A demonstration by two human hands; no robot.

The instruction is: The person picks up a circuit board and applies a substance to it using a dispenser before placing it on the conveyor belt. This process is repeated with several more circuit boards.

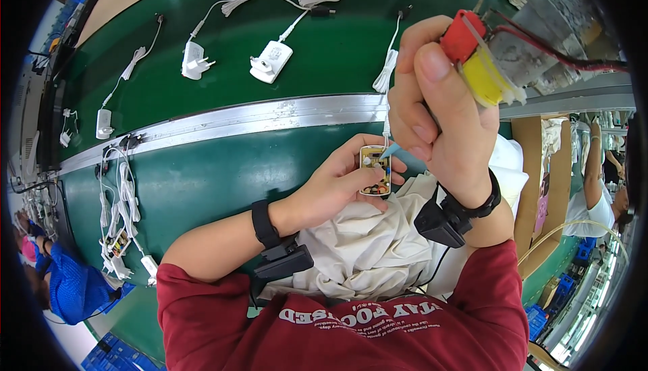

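Note:
My left hand [344, 172] grips an opened white power adapter [374, 185], its circuit board face up with small components showing. The thumb lies across the board. From the adapter's top a white cord [387, 118] runs up over the metal rail to a tied bundle. My right hand [442, 101] is closed above and to the right, with the pale blue tip of a slim pointed tool [391, 150] coming out below its fingers and reaching the board. Its thumb and index finger are beside a red and yellow wired part [476, 61], which partly hides them; whether they touch it I cannot tell.
White plug adapters [271, 62] with coiled cords lie on the green surface beyond the metal rail [270, 115]. At left hangs a bunch of white cords and adapters [118, 199]. White cloth [368, 243] covers my lap. A cardboard box [540, 189] stands at right; other people work at both sides.

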